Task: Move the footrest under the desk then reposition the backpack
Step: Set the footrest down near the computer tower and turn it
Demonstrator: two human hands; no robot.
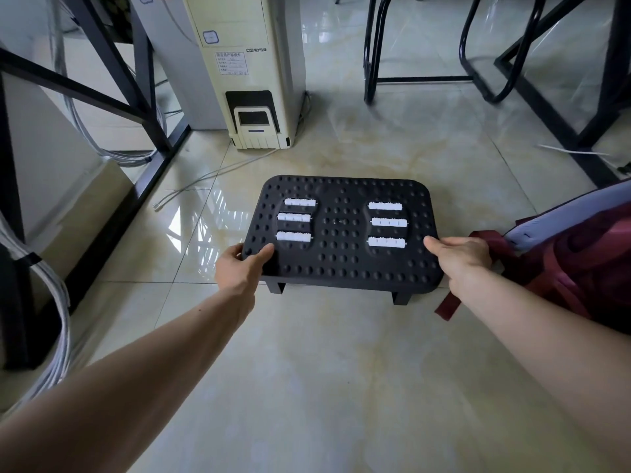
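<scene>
- Two bare hands held the footrest point(343, 233), one at each near corner.
- The left hand point(239, 266) had its grip closed on the near left corner: the thumb lay on the top surface and the fingers wrapped over the left edge.
- The right hand point(461, 259) had its grip closed on the near right corner, with the thumb on top; the other fingers were hidden behind the edge.
- The footrest was black, with rows of round bumps and six white rollers point(294, 217), three on each side of the top.
- It stood on the pale tiled floor point(324, 370), in the open middle of the view, with its two near legs touching the tiles as far as I could see.
- A cream computer tower point(246, 73) stood upright on the floor beyond the footrest, well apart from it.
- To the left was the black metal frame point(102, 80) of the counter, with bundles of grey cables point(58, 319) hanging beside it.
- The backpack point(573, 254), dark red with a light grey part, lay on the floor just to the right of the footrest; one of its red straps point(447, 305) was right beside the right wrist.
- The black legs of a chair point(372, 56) stood further away, at the top right.
</scene>
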